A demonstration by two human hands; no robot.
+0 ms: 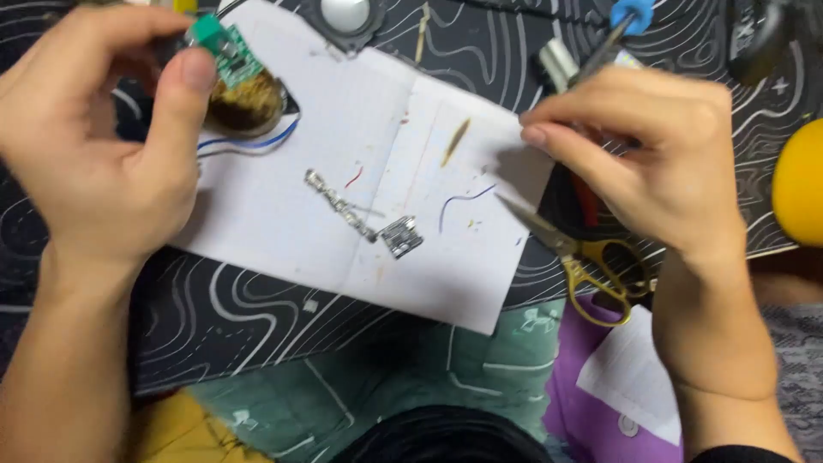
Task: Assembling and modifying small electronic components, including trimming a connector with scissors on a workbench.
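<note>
Soldering work in hand, by the look of it: board presented to iron, joint not yet made. Left hand (94,146) is closed on a small green board (225,50), pinched between thumb and fingers, held at the upper left over a dark brownish pad (249,103); blue and white wires (249,144) curl out below it. Paper (377,171), white and creased down the middle, lies on a black mat (257,317) with white contour lines. On the paper: a row of metal pins (341,206), a small silver part (401,237) just beside them, wire offcuts. Right hand (651,163) is closed in a pen grip on a blue-handled iron (619,30); its tip is hidden, probably under the fingers. Scissors (591,266), yellow-handled, lie below that hand. Next move would call for a steady board and a fine approach with the tip. No labels legible; a purple pouch (600,411) sits lower right, a yellow round thing (801,184) at the right edge.
</note>
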